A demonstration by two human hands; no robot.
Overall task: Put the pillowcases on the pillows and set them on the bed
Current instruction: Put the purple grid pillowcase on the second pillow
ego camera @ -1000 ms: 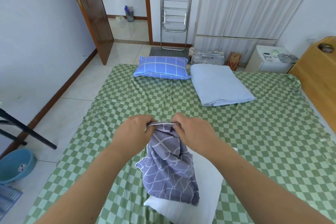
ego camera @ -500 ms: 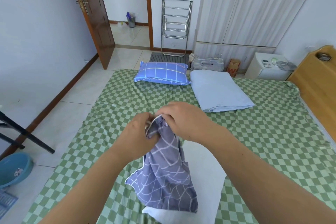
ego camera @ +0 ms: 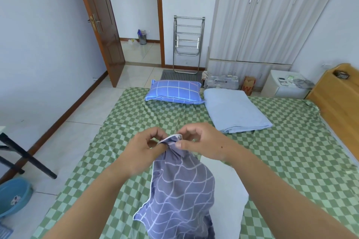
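Note:
A grey-purple pillowcase (ego camera: 180,196) with a white grid hangs in front of me over the bed (ego camera: 291,161). My left hand (ego camera: 143,147) pinches its top hem from the left. My right hand (ego camera: 202,141) pinches the same hem from the right, thumb on the cloth. Both hands meet at the hem, close together. Under the hanging cloth lies a bare white pillow (ego camera: 231,196), partly hidden by it and by my right forearm. At the far side of the bed rests a pillow in a blue checked case (ego camera: 174,91).
A folded light-blue blanket (ego camera: 233,110) lies beside the blue pillow. The wooden headboard (ego camera: 338,99) runs along the right. A blue basin (ego camera: 13,196) and black table legs (ego camera: 25,157) stand on the floor at left. A metal rack (ego camera: 188,44) leans by the open door.
The hands lifted the pillowcase hem higher and shifted their grip along it, so the cloth now hangs longer and wider. The view tilted up.

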